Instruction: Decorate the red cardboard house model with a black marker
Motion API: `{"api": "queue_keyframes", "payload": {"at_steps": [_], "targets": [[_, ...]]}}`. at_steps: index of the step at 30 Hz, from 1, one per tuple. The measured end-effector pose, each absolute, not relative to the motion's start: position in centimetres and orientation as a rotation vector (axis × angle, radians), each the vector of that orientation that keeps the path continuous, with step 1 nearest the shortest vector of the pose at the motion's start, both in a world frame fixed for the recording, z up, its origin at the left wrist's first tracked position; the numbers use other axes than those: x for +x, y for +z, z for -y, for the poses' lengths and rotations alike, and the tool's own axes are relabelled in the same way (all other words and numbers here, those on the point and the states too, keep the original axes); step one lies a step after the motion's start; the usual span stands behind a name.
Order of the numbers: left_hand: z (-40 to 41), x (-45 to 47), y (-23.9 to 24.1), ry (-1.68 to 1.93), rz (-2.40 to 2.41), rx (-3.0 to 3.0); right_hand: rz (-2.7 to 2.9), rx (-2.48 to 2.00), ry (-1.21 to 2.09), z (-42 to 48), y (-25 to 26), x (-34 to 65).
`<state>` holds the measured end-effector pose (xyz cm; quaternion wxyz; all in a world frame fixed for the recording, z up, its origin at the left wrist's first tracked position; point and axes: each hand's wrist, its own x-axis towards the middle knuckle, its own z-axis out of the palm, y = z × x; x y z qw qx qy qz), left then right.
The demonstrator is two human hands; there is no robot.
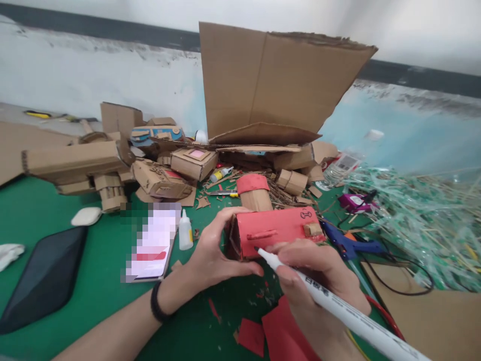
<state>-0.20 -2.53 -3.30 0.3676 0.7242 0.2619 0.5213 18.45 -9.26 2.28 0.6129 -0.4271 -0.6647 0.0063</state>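
A small cardboard box covered in red paper [280, 223] lies in front of me, with a black bone-like drawing at its upper right and a brown cardboard tab on its right end. My left hand [214, 245] is closed around the box's left end, the thumb along the near side. Between the fingers of my right hand [319, 271] is a white whiteboard marker [338, 308], uncapped. Its dark tip is at the box's red face, below a raised red strip; whether it touches, I cannot tell. Behind the box stands a red-topped cardboard cylinder [252, 188].
A phone [156, 245], a glue bottle [185, 231] and a dark tablet-like slab [45, 276] lie to the left. Cardboard models [78, 160] line the back. A blue glue gun [351, 243] with its cable is at the right, near tangled greenish strips [421, 220]. Red paper scraps [251, 337] lie in front.
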Motion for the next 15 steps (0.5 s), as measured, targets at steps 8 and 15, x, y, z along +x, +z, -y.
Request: {"api": "queue_keyframes", "payload": {"at_steps": [8, 15], "targets": [[2.7, -0.1, -3.3, 1.382, -0.648, 1.918, 1.554, -1.09, -0.016, 9.8, 2.7, 17.6], [2.5, 0.2, -3.2, 1.432, -0.584, 1.93, 1.548, -1.122, 0.037, 10.2, 3.0, 17.4]]}}
